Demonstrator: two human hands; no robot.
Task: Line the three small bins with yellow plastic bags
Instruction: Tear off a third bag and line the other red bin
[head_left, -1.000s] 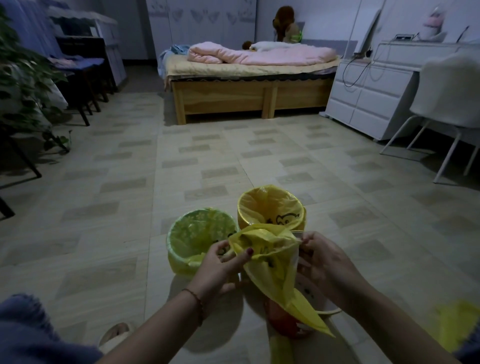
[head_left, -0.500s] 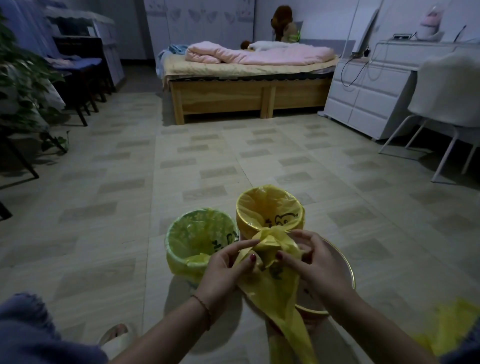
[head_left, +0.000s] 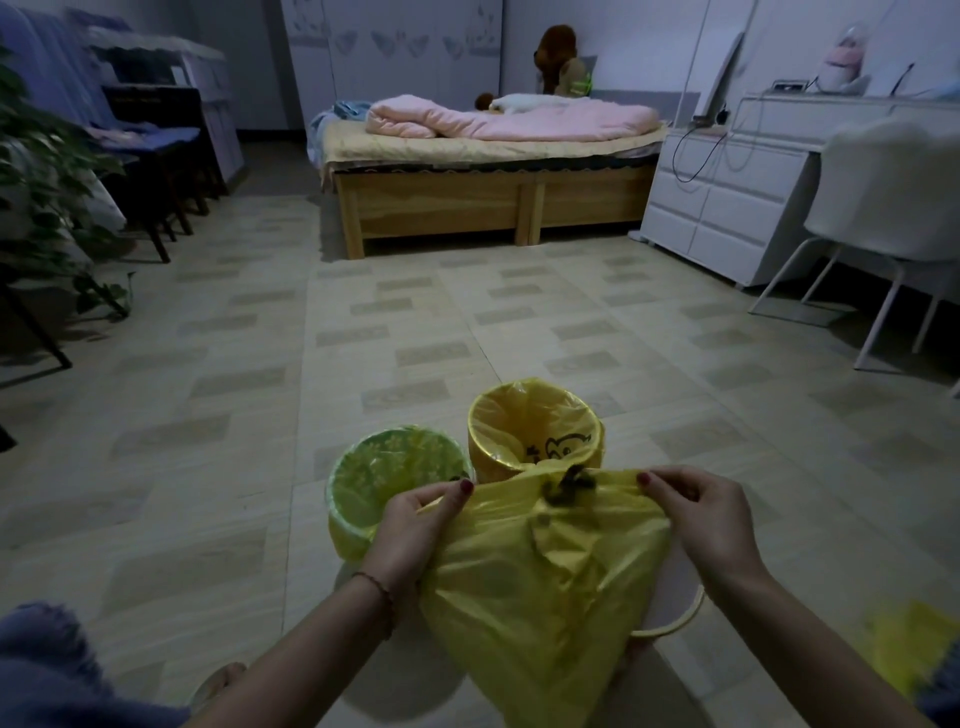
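A yellow plastic bag (head_left: 540, 587) hangs spread wide between my hands, low in the middle of the view. My left hand (head_left: 415, 525) pinches its top left edge and my right hand (head_left: 706, 519) pinches its top right edge. The bag covers most of a third bin (head_left: 680, 621), of which only a pale rim shows at the lower right. Behind the bag stand a green bin (head_left: 384, 473) and a yellow bin (head_left: 535, 421), each with a yellow bag folded over its rim.
More yellow plastic (head_left: 914, 649) lies blurred on the floor at the lower right. A wooden bed (head_left: 488, 197) stands at the back, white drawers (head_left: 727, 208) and a white chair (head_left: 883, 208) to the right, a plant (head_left: 47, 171) and dark chairs to the left.
My hands have moved apart and pulled the bunched yellow bag out wide; it now hangs as a broad sheet over the third bin.
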